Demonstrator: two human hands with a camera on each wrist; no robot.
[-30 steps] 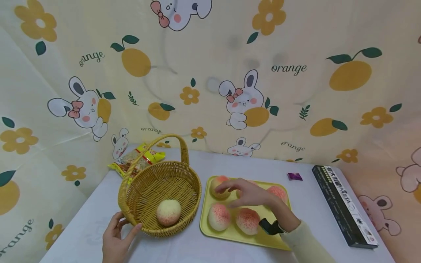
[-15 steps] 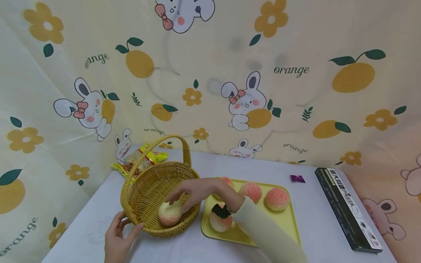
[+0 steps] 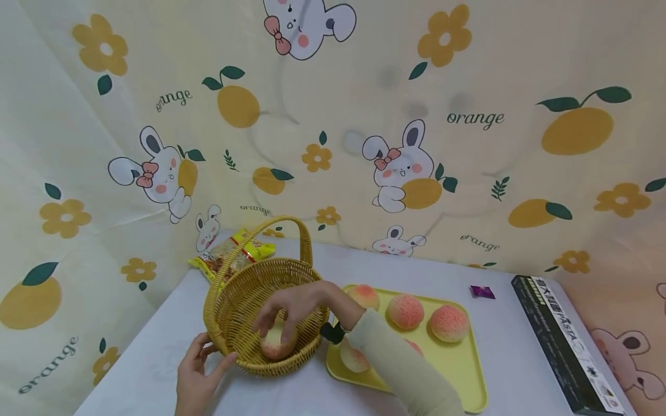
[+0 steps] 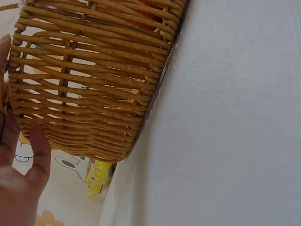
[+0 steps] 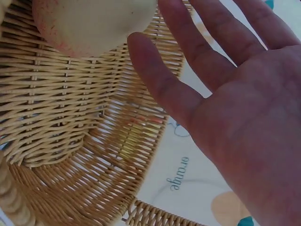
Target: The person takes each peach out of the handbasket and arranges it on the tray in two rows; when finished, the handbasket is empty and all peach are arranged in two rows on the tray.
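Note:
At the left front rim of a woven basket [image 3: 244,300] my left hand [image 3: 200,370] holds on, thumb in front and fingers behind; the left wrist view shows that hand [image 4: 19,179] against the wicker. Inside the basket lies a pale peach [image 3: 273,348] with a pink-speckled lower side. My right hand [image 3: 299,300] reaches over the rim and grips this peach from above, fingers on its left, thumb on its right. In the right wrist view the thumb tip meets the peach [image 5: 94,23], while the other fingertips are out of frame.
Several pink peaches [image 3: 406,312] sit on a yellow tray [image 3: 460,370] right of the basket, some hidden by my right sleeve. A yellow snack bag [image 3: 221,254] lies behind the basket. Farther right are a purple wrapped sweet [image 3: 482,292] and a long black pasta box [image 3: 564,346].
My right hand has moved left from above the tray to the basket and lowered its fingers around the peach. The left hand stays on the basket. The head view has shifted slightly.

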